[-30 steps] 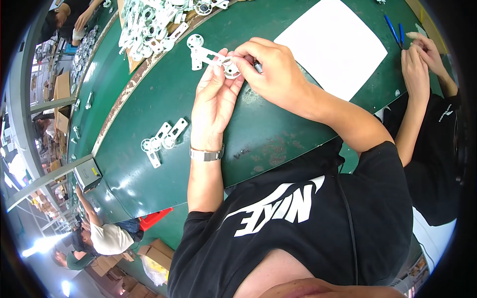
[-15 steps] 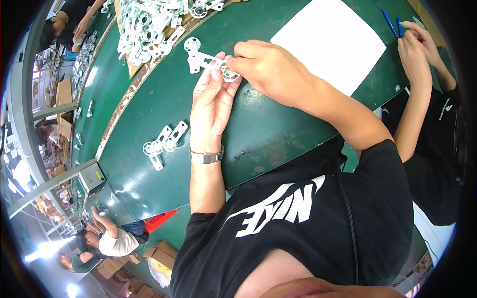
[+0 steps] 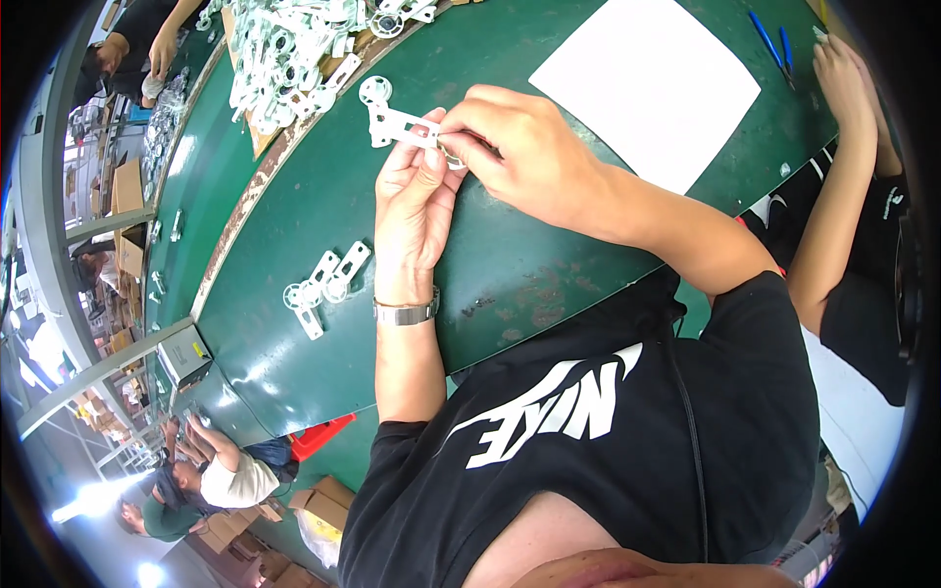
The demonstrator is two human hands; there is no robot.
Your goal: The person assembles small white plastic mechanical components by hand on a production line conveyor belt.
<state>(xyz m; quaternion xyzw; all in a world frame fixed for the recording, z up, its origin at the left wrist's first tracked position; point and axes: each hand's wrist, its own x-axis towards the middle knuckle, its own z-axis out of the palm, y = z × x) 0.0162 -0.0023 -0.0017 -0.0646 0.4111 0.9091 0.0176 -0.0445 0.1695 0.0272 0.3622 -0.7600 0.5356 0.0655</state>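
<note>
Head view, looking down on a green table. Upper centre: the left hand and right hand meet over a white bracket, a flat perforated strip ending in a round disc. The left thumb and fingertips pinch the strip from below; the right hand's fingers are closed on its right end, where a small ring shows. The bracket is held just above the table. A watch circles the left wrist. Left of centre: two more brackets lie on the table. Upper left: a pile of white parts. Upper right: a white sheet, and beyond it another person's forearm.
</note>
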